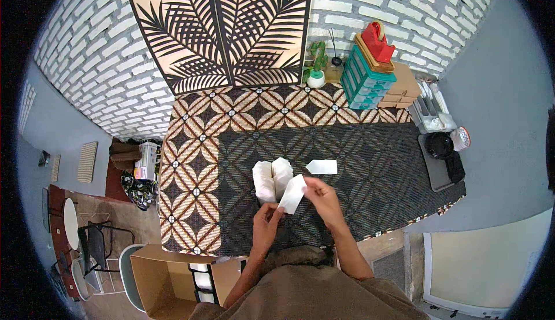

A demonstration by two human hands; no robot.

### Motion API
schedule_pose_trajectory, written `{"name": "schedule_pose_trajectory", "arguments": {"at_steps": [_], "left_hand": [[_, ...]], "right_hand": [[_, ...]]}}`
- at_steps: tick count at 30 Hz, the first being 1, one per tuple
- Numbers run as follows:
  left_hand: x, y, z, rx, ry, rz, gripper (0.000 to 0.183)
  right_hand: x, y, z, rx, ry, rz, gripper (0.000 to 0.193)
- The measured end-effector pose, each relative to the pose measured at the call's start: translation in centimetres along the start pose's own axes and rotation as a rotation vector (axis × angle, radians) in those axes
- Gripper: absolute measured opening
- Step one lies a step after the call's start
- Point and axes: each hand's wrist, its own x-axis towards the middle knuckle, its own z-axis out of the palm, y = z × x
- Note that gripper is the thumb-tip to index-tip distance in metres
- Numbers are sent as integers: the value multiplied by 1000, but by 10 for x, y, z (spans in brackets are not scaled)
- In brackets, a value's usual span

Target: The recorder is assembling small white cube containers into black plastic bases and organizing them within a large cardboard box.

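Between my two hands is a white paper slip (pixel 293 195), tilted above the dark mat. My left hand (pixel 267 220) pinches its lower left corner, and my right hand (pixel 322 201) grips its upper right edge. Just beyond my left hand sits a pair of soft white padded bundles (pixel 264 181), side by side with a narrow gap; the slip partly covers the right one. What they are made of I cannot make out. A second white slip (pixel 324 167), pointed at its left end, lies flat on the mat beyond my right hand.
A dark mat (pixel 370 146) covers part of the patterned tablecloth (pixel 191 204). Toward the back right stand a teal drawer unit (pixel 361 83) under a red tape dispenser (pixel 378 42), cardboard boxes (pixel 399 83) and a potted cactus (pixel 316 77). An open carton (pixel 167 279) is at lower left.
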Motion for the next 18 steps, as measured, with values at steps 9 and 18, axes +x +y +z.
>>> {"name": "schedule_pose_trajectory", "arguments": {"at_steps": [9,18], "left_hand": [[4,9,-3,24,223,99,32],[9,12,1,-19,198,94,27]], "right_hand": [[25,6,1,-594,-25,-173,21],[52,42,-31,-556,204,-352,16]]}}
